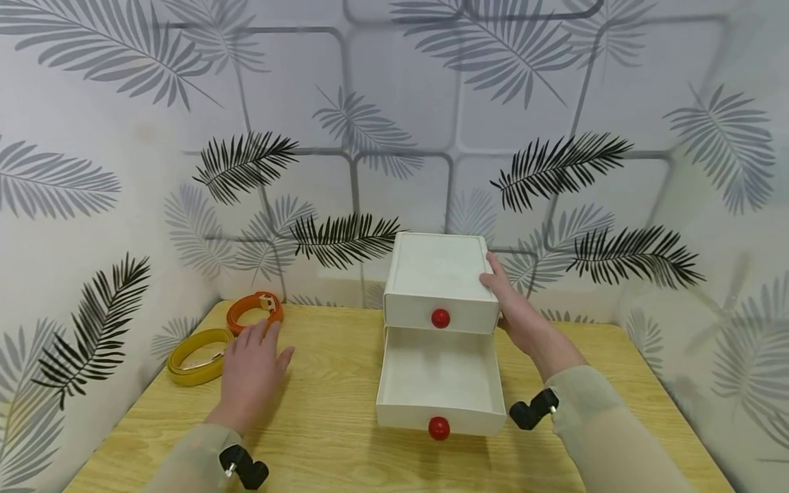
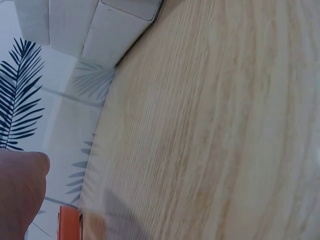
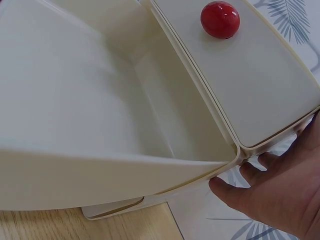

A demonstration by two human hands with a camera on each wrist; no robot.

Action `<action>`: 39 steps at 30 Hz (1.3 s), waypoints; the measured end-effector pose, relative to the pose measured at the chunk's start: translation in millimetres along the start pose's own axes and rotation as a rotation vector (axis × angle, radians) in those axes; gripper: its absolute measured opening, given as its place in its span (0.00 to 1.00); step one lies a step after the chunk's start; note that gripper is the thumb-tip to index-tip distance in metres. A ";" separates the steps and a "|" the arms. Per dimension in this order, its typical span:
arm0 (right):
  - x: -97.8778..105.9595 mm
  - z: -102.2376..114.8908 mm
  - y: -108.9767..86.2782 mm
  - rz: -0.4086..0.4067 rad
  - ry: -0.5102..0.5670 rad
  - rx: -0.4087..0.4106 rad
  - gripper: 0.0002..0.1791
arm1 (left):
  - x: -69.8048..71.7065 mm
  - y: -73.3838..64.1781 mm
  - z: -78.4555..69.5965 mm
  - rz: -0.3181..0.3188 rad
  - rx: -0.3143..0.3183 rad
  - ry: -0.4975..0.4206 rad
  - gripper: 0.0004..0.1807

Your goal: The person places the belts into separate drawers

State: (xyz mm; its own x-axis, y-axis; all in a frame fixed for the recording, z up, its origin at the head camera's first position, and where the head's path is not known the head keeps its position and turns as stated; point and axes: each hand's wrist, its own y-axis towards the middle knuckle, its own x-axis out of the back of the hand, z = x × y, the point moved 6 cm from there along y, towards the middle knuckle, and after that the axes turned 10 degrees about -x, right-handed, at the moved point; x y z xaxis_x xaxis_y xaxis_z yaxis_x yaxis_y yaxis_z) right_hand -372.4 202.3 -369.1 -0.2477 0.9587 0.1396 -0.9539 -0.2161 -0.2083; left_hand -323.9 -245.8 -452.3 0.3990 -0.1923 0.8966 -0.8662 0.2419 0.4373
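A white two-drawer box (image 1: pixel 440 267) has its lower drawer (image 1: pixel 439 373) pulled out, and the inside shows bare white. Red round knobs sit on both drawer fronts, one on the upper front (image 3: pixel 220 20). My right hand (image 1: pixel 524 318) rests against the box's right side, with fingertips at the top edge. In the right wrist view, the fingers (image 3: pixel 232 192) lie along the side wall. My left hand (image 1: pixel 251 370) reaches over the table with loosely extended fingers. Its fingertips overlap a coiled orange belt (image 1: pixel 234 316). Left of that hand lies a coiled yellow belt (image 1: pixel 196 376).
The light wooden table (image 1: pixel 327 390) stands against walls (image 1: pixel 407 82) with a leaf pattern behind and on both sides. The opened drawer juts toward the front of the table.
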 end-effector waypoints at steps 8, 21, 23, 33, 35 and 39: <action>0.3 -0.7 0.1 -0.004 0.010 -0.002 0.41 | -2.4 5.7 10.8 0.013 0.025 -0.024 0.35; 3.3 -4.7 2.6 -0.022 0.013 -0.033 0.42 | -13.9 19.6 31.7 0.049 0.090 -0.038 0.34; 4.0 -3.5 2.3 -0.023 0.013 -0.032 0.41 | -16.3 22.0 35.3 0.045 0.097 -0.045 0.34; 2.8 -4.5 0.4 -0.020 0.005 -0.029 0.41 | -24.8 25.3 47.8 0.028 0.114 -0.047 0.34; 3.0 -4.3 0.6 -0.021 0.004 -0.028 0.41 | -25.7 26.1 49.3 0.024 0.111 -0.051 0.34; 2.9 -2.4 2.6 -0.023 0.010 -0.018 0.42 | -25.3 27.4 54.4 -0.006 0.100 -0.048 0.33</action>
State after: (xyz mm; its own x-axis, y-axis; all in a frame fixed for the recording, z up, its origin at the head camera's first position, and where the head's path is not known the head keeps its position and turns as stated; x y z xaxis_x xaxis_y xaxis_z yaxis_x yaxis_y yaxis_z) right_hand -375.1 204.9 -371.5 -0.2238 0.9653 0.1348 -0.9560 -0.1906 -0.2228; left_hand -374.2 -286.1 -466.9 0.3916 -0.2397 0.8884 -0.8903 0.1450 0.4316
